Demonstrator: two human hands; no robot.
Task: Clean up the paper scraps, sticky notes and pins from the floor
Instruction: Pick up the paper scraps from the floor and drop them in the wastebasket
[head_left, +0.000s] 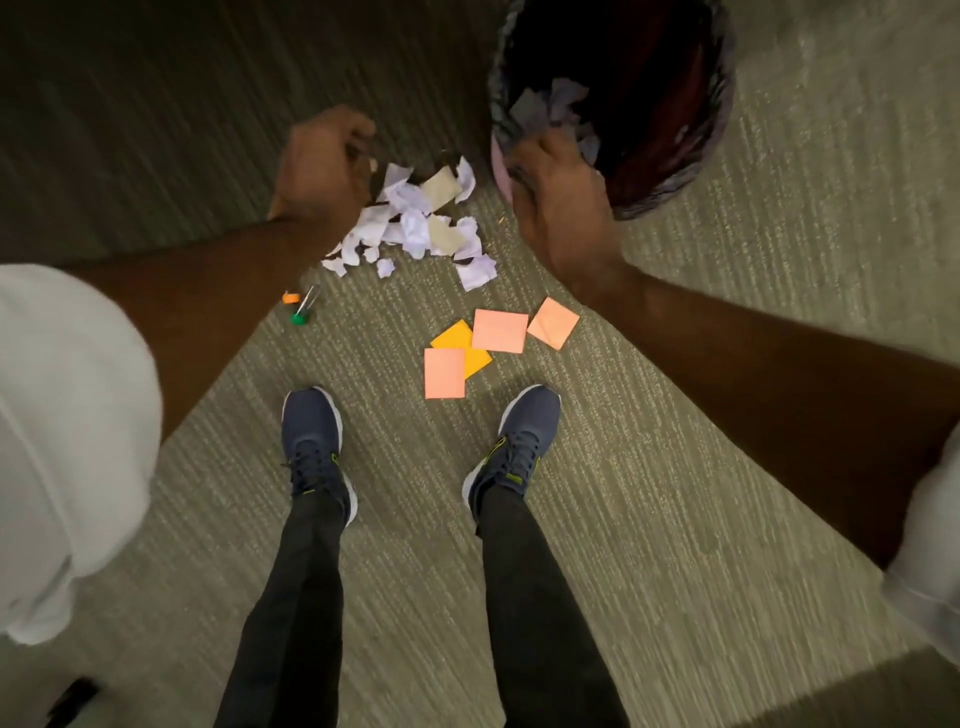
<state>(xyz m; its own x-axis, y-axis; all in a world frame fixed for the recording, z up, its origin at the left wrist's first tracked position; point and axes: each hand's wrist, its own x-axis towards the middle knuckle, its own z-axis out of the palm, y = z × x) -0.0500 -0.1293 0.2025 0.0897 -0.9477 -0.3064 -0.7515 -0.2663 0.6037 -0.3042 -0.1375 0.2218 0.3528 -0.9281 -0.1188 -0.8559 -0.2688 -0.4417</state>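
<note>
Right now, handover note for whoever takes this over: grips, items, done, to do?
Left grip: curled over the paper scraps, blurred; hold unclear.
Right grip: holds the bin by its rim.
Done: some scraps lie in the bin.
To do: the scrap pile, sticky notes and pins, all on the carpet.

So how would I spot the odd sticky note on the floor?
Look at the carpet just ahead of the right shoe, where four sticky notes lie. The yellow-orange note is the only deep golden one, partly covered by paler pink notes.
</note>
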